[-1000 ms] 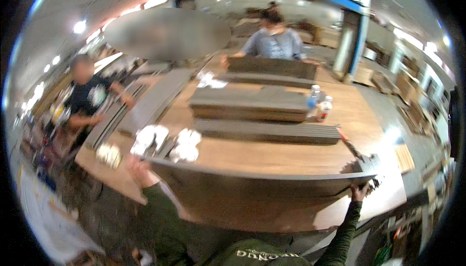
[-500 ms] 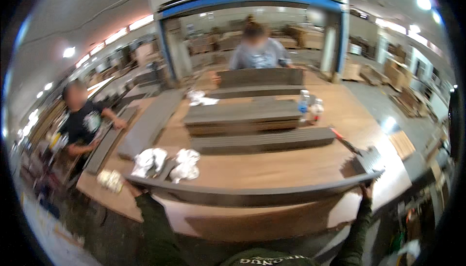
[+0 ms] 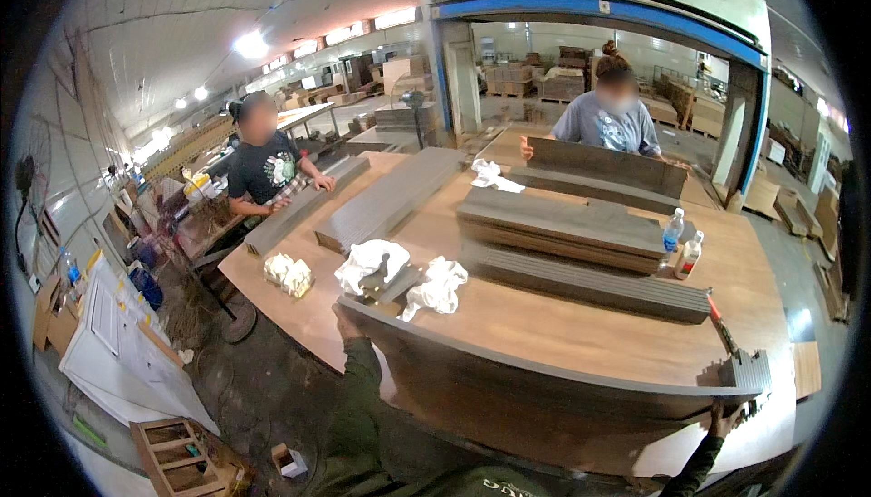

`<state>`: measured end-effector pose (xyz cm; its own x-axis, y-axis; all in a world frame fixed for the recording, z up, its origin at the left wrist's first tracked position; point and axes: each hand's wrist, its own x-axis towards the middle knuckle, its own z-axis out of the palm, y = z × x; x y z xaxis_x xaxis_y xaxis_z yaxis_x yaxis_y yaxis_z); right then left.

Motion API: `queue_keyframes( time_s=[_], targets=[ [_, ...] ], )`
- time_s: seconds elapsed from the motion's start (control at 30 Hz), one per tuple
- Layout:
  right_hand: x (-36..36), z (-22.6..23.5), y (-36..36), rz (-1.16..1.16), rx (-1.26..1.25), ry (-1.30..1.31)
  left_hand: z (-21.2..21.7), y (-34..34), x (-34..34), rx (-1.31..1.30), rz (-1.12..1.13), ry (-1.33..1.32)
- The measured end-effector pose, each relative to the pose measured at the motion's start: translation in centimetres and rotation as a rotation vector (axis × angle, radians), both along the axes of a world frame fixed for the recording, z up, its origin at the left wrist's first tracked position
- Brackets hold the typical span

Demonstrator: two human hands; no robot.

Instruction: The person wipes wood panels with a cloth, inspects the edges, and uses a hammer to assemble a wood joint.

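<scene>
While both hands grip dark board [image 3: 544, 388], two bottles [image 3: 680, 243] beyond

i see a dark grey-brown board [image 3: 544, 388] on a tan wooden table [image 3: 562, 334]. white rags [image 3: 367, 261], blue door frame [image 3: 599, 7].

Looked down and forward from head height over a long dark board [image 3: 544, 388] held close along the near edge of the wide wooden table [image 3: 581, 334]. Faced a blue-framed doorway [image 3: 599, 7] far across, edges bent by the fisheye; only one view here
</scene>
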<state>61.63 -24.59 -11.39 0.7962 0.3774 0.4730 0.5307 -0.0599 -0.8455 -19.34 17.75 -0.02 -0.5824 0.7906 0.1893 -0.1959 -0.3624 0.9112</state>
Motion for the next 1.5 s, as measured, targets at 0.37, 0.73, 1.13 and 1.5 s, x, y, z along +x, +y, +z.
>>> queue_keyframes(
  time_s=[0.37, 0.73, 1.13, 1.5],
  targets=[
    [2.5, -3.0, -0.9, -0.144, -0.285, -0.079, 13.0, -12.9, 15.1, 0.532, -0.217, 1.551],
    [-5.2, 2.7, 3.4, 0.362, 0.389, 0.419, 18.0, -13.3, 15.5, 0.163, -0.594, 1.705],
    [-13.7, 15.1, 3.4, -0.058, -0.082, -0.116, 15.8, -14.6, 28.9, 0.305, -0.609, 2.036],
    [-11.3, 5.6, 5.1, 0.11, 0.005, 0.183, 16.7, -14.5, 29.2, 0.35, -0.58, 1.996]
  ],
)
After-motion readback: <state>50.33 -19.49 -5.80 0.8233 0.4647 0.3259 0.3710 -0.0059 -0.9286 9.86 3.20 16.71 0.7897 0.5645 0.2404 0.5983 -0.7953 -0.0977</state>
